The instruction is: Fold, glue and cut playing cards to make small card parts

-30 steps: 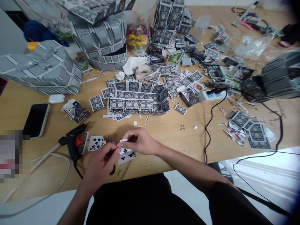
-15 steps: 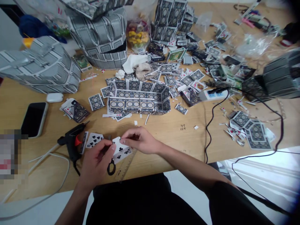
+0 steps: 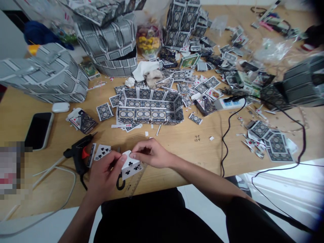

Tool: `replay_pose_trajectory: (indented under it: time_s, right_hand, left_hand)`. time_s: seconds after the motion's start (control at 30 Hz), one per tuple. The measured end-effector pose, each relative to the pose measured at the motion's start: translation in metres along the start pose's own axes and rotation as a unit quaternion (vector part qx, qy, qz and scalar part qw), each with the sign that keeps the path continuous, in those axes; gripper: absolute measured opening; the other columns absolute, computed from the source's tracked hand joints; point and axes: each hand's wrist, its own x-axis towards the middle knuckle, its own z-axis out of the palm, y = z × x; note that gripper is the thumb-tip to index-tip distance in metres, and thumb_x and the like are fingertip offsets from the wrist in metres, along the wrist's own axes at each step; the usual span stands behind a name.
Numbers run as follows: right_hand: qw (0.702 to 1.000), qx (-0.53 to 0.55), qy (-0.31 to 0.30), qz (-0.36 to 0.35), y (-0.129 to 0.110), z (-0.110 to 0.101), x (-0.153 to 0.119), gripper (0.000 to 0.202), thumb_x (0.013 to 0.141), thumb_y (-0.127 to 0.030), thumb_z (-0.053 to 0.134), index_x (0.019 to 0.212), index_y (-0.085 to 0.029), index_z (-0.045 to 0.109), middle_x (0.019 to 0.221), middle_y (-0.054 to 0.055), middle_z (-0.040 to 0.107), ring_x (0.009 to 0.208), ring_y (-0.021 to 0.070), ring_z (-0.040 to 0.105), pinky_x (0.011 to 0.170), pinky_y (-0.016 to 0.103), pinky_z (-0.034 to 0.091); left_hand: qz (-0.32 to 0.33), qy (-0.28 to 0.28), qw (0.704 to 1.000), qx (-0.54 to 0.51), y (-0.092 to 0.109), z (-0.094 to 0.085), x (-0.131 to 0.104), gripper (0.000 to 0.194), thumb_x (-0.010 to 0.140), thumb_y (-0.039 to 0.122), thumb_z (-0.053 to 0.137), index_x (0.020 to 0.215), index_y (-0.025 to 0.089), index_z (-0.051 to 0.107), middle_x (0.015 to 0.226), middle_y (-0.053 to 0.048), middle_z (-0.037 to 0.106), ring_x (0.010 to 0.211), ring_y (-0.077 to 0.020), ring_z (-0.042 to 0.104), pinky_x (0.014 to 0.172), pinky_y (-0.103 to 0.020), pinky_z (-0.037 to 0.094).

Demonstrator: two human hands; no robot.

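A white playing card with black clubs (image 3: pixel 131 166) is held between both hands near the table's front edge. My left hand (image 3: pixel 107 173) pinches its upper left corner between thumb and fingers. At the upper right edge, my right hand (image 3: pixel 151 153) grips the card with thumb and forefinger. The card looks bent across its middle. Beneath and beside it lie a clear ruler (image 3: pixel 134 185) and scissors, whose black handle (image 3: pixel 120 183) shows. A spades card (image 3: pixel 102 152) rests left of the hands. Beyond them stands an open box made of patterned cards (image 3: pixel 150 107).
A black glue gun (image 3: pixel 79 153) and a phone (image 3: pixel 39 131) lie to the left. Large woven card bags (image 3: pixel 106 40) stand at the back. Loose cards (image 3: pixel 275 141) and a power strip (image 3: pixel 230 103) with black cables are on the right.
The card's upper part has folded, so a crease now shows across it. Both hands keep their grip and have hardly moved. The whole view has shifted slightly.
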Motion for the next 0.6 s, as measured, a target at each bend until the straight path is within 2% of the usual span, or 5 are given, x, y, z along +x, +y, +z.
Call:
replay_pose_trajectory:
  time_s: [0.2,0.43,0.6]
  right_hand:
    - [0.998,-0.054,-0.013,-0.003,-0.004,-0.002,-0.002,0.044,0.092,-0.056,0.085,0.085,-0.015,0.073,0.073,-0.001,0.067,0.065,0.0117,0.052,0.062,0.024,0.041]
    - [0.994,-0.063,-0.09,-0.001,-0.014,-0.004,-0.003,0.054,0.1,-0.059,0.074,0.071,-0.019,0.054,0.064,-0.007,0.039,0.064,0.0105,0.035,0.059,0.025,0.029]
    - [0.993,-0.03,-0.111,0.0,-0.012,-0.003,-0.001,0.052,0.099,-0.059,0.075,0.072,-0.018,0.057,0.065,-0.007,0.041,0.063,0.0105,0.035,0.06,0.026,0.028]
  left_hand:
    - [0.012,-0.001,1.0,0.017,0.002,0.003,-0.001,0.037,0.106,0.037,0.061,0.072,0.023,0.061,0.054,0.007,0.051,0.049,-0.0109,0.049,0.05,-0.025,0.038]
    - [0.003,-0.023,0.998,-0.058,0.009,0.005,0.002,0.029,0.102,0.037,0.062,0.078,0.022,0.068,0.058,0.006,0.056,0.052,-0.0117,0.052,0.05,-0.023,0.039]
    - [-0.038,-0.035,0.994,-0.096,0.007,0.007,0.001,0.03,0.1,0.043,0.064,0.08,0.021,0.068,0.06,0.005,0.057,0.052,-0.0119,0.052,0.051,-0.022,0.039]
